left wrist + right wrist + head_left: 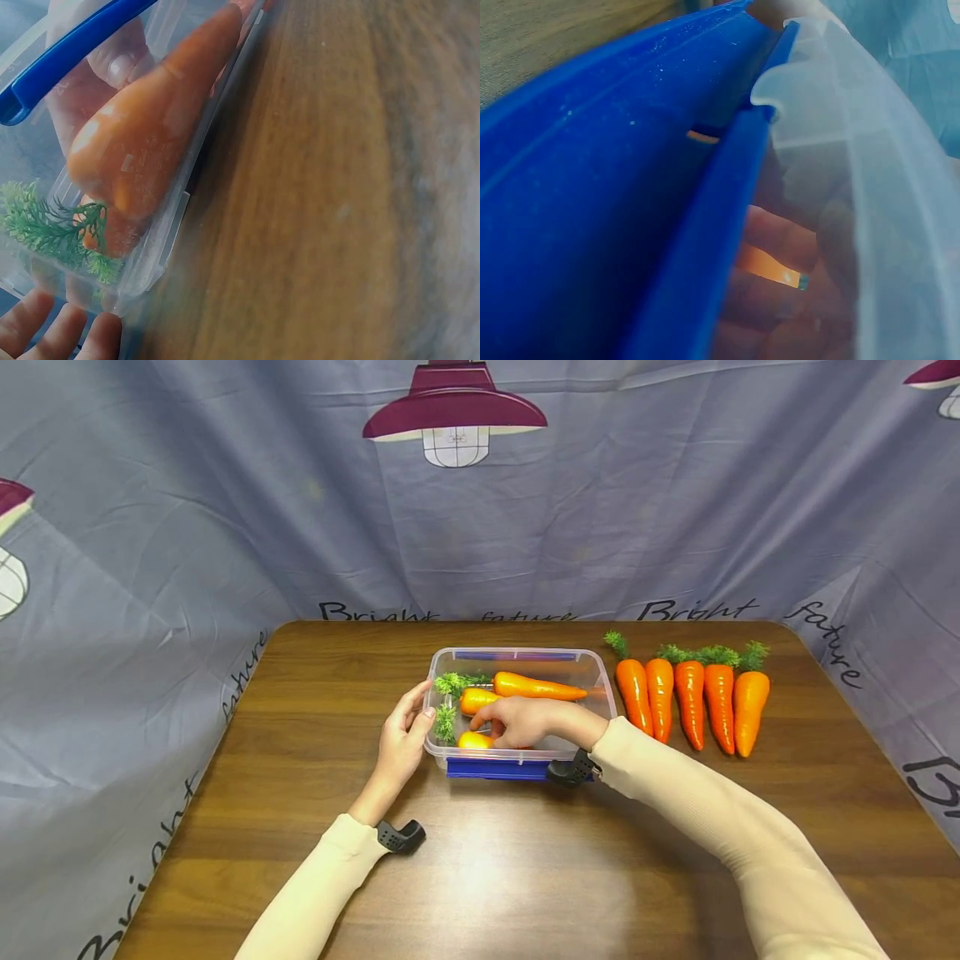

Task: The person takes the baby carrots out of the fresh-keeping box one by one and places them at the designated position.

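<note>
A clear plastic box (525,653) with blue latches stands on the wooden table. Inside it lie orange carrots with green tops: one by the back wall (536,686), one in the middle (477,700) and one at the front (474,741). My right hand (517,720) reaches into the box and holds the front carrot, also seen through the wall in the left wrist view (142,142). Its fingers (784,240) show through the plastic in the right wrist view. My left hand (401,739) rests against the box's left side, fingertips (64,326) on the outer wall.
To the right of the box, several carrots (690,702) lie side by side in a row, green tops toward the back. A blue latch flap (498,768) hangs down at the box's front. Behind the table (337,677) hangs a grey-blue curtain (247,527).
</note>
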`<state>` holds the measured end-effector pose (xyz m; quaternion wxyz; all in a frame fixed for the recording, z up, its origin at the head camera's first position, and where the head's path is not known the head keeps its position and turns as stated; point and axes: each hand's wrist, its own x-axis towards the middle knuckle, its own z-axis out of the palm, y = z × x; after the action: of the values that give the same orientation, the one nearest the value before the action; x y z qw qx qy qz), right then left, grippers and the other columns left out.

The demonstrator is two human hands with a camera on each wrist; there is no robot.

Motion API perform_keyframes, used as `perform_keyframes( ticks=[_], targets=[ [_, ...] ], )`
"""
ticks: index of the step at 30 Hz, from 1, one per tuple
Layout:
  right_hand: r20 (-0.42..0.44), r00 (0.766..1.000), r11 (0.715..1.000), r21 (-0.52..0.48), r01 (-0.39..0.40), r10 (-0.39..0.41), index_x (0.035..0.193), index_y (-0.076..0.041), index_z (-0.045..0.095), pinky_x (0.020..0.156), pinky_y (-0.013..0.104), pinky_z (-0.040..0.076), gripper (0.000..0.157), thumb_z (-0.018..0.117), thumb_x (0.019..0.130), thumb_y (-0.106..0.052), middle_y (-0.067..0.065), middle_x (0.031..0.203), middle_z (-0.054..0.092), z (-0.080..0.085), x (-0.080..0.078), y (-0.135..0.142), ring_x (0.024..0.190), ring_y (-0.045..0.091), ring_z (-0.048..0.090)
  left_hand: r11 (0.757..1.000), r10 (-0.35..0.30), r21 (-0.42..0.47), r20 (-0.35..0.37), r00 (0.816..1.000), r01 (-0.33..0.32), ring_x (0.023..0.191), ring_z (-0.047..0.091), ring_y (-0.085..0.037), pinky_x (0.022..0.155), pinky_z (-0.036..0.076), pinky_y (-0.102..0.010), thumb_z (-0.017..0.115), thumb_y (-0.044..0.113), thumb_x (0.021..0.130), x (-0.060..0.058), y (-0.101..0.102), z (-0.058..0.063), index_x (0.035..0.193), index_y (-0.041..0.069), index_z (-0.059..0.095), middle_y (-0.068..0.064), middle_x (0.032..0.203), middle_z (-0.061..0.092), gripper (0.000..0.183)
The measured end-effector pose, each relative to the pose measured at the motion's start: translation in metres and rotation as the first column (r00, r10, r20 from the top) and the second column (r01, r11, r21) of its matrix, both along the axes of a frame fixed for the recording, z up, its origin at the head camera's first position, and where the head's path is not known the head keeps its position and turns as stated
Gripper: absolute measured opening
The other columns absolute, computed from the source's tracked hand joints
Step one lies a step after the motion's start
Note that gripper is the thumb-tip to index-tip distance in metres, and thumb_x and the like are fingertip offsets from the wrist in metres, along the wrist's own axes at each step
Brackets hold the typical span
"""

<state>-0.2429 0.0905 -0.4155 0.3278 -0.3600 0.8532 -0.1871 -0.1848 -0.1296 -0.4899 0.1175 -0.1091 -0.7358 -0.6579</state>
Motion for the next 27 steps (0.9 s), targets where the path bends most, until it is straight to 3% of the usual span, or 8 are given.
perform_keyframes(
  ticks=[7, 12, 16, 23, 27],
  targets=[
    [0.035, 0.999, 1.0, 0.015, -0.023, 0.022, 0.135, -0.007, 0.062, 0.076, 0.021, 0.045, 0.042, 0.066, 0.095, -0.016, 0.003, 0.094, 0.065, -0.0019, -0.0016, -0.0013, 0.083, 0.01, 0.054, 1.0, 0.001, 0.001, 0.006, 1.0, -0.001, 0.122, 0.057, -0.045, 0.092, 0.048, -0.012, 0.052, 0.002, 0.1, 0.0006, -0.0018, 0.0005, 0.145, -0.004, 0.05, -0.03, 0.141, 0.057, 0.046],
    [0.016, 0.997, 0.997, 0.024, -0.078, 0.078, 0.132, -0.004, 0.065, 0.085, 0.023, 0.047, 0.038, 0.064, 0.096, -0.018, 0.006, 0.105, 0.07, -0.0027, -0.0027, -0.0001, 0.09, 0.011, 0.057, 1.0, 0.004, -0.007, 0.002, 1.0, -0.004, 0.121, 0.058, -0.044, 0.091, 0.048, -0.012, 0.052, 0.003, 0.099, 0.0011, -0.0024, -0.0002, 0.145, -0.004, 0.05, -0.03, 0.142, 0.057, 0.046],
    [0.018, 0.998, 0.997, 0.024, -0.067, 0.066, 0.129, -0.003, 0.064, 0.089, 0.026, 0.05, 0.036, 0.063, 0.095, -0.016, 0.009, 0.113, 0.071, -0.0015, -0.0022, 0.0019, 0.095, 0.013, 0.06, 1.0, -0.005, -0.012, -0.001, 1.0, 0.005, 0.122, 0.058, -0.045, 0.091, 0.049, -0.012, 0.052, 0.004, 0.1, 0.0009, -0.0023, -0.0002, 0.146, -0.003, 0.05, -0.029, 0.143, 0.056, 0.047],
    [0.048, 0.998, 1.0, 0.01, -0.028, 0.027, 0.128, -0.002, 0.062, 0.084, 0.024, 0.049, 0.036, 0.065, 0.094, -0.013, 0.011, 0.111, 0.07, -0.0029, -0.0025, 0.0019, 0.091, 0.013, 0.059, 1.0, -0.002, -0.016, -0.003, 1.0, 0.002, 0.123, 0.058, -0.045, 0.092, 0.047, -0.012, 0.052, 0.004, 0.1, 0.0, -0.0013, -0.0007, 0.146, -0.003, 0.05, -0.028, 0.145, 0.055, 0.046],
    [0.043, 0.999, 1.0, 0.004, -0.023, 0.023, 0.126, -0.003, 0.062, 0.077, 0.022, 0.047, 0.034, 0.066, 0.093, -0.013, 0.008, 0.102, 0.069, -0.0031, -0.0028, 0.0016, 0.083, 0.012, 0.056, 1.0, 0.002, -0.014, -0.005, 1.0, -0.002, 0.123, 0.057, -0.043, 0.091, 0.047, -0.012, 0.052, 0.003, 0.1, -0.0001, -0.0008, -0.001, 0.145, -0.003, 0.05, -0.028, 0.143, 0.056, 0.046]
  ],
)
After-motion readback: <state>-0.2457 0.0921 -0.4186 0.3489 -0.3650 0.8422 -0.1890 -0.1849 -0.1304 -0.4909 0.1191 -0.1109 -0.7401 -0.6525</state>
